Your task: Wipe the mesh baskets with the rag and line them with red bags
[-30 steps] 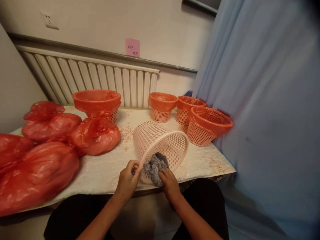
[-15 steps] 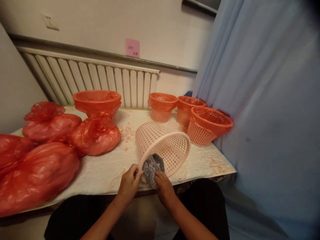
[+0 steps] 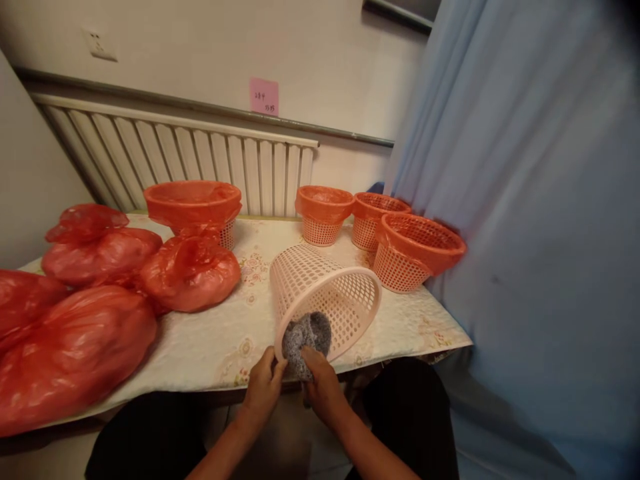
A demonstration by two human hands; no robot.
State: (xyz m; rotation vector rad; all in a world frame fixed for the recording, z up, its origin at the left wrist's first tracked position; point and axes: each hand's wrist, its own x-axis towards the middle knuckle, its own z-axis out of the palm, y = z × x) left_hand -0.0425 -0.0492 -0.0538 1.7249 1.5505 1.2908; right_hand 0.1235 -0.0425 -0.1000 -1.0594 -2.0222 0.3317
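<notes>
A pale pink perforated basket (image 3: 305, 277) lies on its side at the table's front edge, its mouth turned toward me and to the right. My left hand (image 3: 264, 381) is closed on the lower left of its rim. In my right hand (image 3: 323, 383) is a crumpled grey cloth (image 3: 303, 337), pressed against the inside of the rim near my left hand. Part of the cloth is hidden behind my right fingers.
Several tied red bags (image 3: 193, 273) fill the table's left side. A red-lined basket (image 3: 195, 200) stands behind them; three more red-lined baskets (image 3: 324, 207) stand at the back right. A blue curtain (image 3: 530, 220) hangs on the right.
My right hand and the cloth have shifted slightly left and down along the rim. My left hand and the near rim sit a little lower.
</notes>
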